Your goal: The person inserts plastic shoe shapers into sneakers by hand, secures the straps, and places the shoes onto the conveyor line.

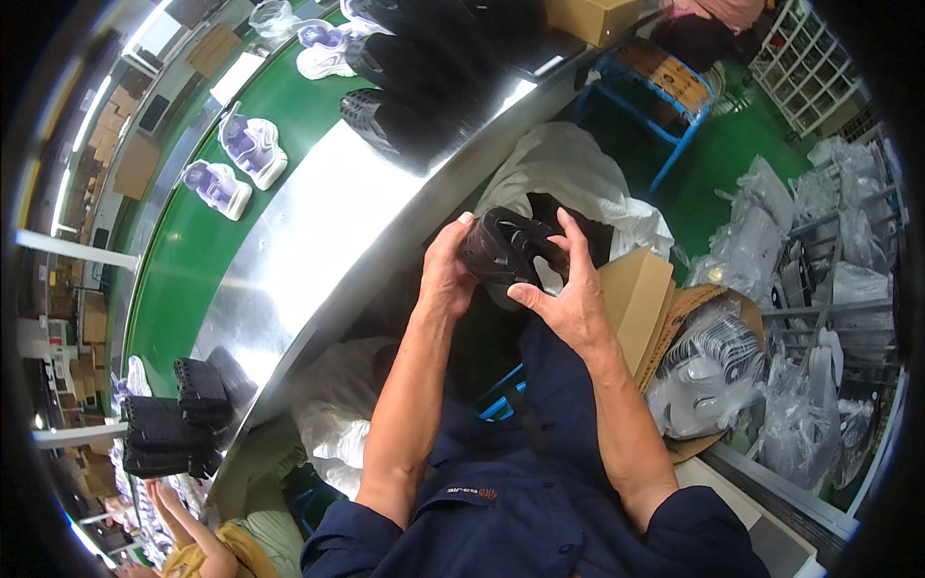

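In front of my body a glossy black curved piece (499, 252) is held up, bent into folds or nested layers; its exact kind I cannot make out. My left hand (447, 265) grips its left side. On the other side, my right hand (575, 299) has its thumb below and its fingers above, taking the right edge between them. Similar-looking black ribbed pieces (378, 120) stand in dark stacks on the metal tabletop (323, 207) at the upper middle. More black stacks (166, 424) sit at its lower left end.
White-and-purple shoes (252, 149) rest on a green conveyor belt (183, 279) to the left. Below my hands' right lies an open cardboard box (644, 303) beside bagged clear parts (708, 361). A rack (819, 308) holds plastic bags. A blue-framed stool (665, 82) stands ahead; a co-worker's arm (183, 525) shows lower left.
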Motion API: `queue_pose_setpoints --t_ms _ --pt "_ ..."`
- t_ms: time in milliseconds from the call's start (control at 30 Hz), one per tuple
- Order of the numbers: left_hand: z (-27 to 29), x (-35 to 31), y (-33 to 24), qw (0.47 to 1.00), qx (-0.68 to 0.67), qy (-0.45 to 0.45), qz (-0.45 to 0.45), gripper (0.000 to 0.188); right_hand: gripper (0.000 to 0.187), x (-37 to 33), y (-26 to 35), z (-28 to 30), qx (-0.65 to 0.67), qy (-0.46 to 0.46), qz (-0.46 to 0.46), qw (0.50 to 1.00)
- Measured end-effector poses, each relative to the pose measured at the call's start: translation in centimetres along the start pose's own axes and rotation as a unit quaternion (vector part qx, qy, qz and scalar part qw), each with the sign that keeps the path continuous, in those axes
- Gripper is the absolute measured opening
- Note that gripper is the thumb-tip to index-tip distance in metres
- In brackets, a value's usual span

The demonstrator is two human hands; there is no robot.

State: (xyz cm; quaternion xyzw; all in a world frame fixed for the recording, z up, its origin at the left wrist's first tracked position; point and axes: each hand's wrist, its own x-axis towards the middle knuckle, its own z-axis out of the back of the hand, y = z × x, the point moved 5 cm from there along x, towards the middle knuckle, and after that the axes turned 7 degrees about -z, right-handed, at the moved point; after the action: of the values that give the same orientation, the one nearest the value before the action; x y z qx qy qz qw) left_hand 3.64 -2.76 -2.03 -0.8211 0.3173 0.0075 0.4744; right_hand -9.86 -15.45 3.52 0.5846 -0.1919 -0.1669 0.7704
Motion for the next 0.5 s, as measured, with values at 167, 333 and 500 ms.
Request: queue_pose_setpoints --t_ms 167,333,500 --pt "-3.4 -1.2 -2.3 0.993 0.064 -0.042 -0.091 0.048 0.085 2.1 1.1 2.0 0.103 -0.023 -0.014 0.994" --pt "-7.2 -3.8 -5.8 0.988 -0.072 0.109 -0.086 0.038 0.051 4.3 1.8 2.2 0.359 -0.031 -0.048 0.932" --pt "-5.9 -3.8 -6.1 0.977 -0.147 0.101 -0.119 0.046 0.053 3.8 3.1 1.2 0.393 -0.002 -0.050 0.918"
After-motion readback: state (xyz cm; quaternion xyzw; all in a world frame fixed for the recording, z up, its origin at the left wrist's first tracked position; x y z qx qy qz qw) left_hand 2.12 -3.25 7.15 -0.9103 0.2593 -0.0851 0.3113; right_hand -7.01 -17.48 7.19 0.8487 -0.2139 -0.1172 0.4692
